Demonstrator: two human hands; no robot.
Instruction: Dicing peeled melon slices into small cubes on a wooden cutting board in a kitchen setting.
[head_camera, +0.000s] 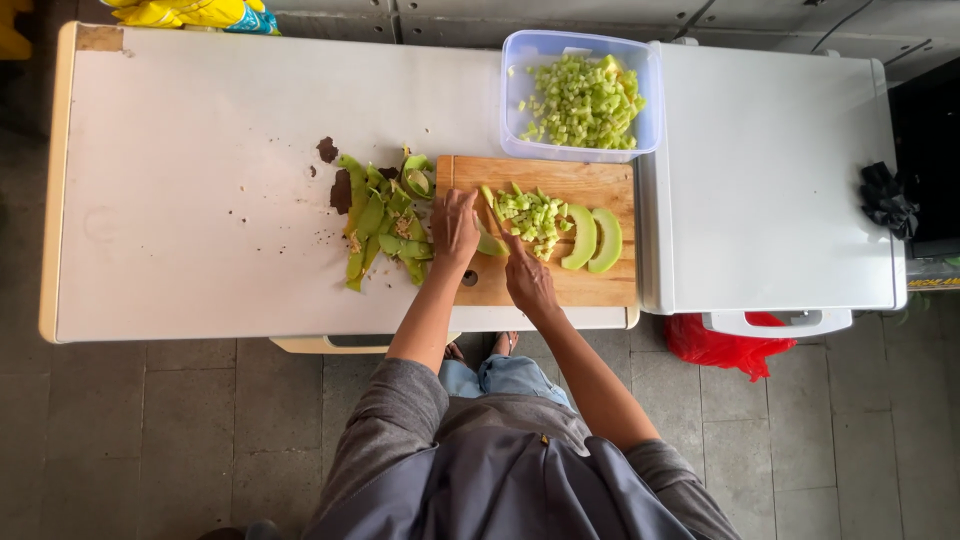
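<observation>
On the wooden cutting board, the left hand presses its fingers down on a pale green slice, which lies just under and right of them. The right hand is closed around a knife beside the diced pile. Two curved slices lie further right; peels litter the tabletop.

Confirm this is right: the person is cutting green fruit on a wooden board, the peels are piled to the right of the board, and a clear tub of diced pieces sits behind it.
Not quite. In the head view the peels lie left of the wooden board, not right. The rest holds: the tub of diced pieces sits behind the board.
</observation>
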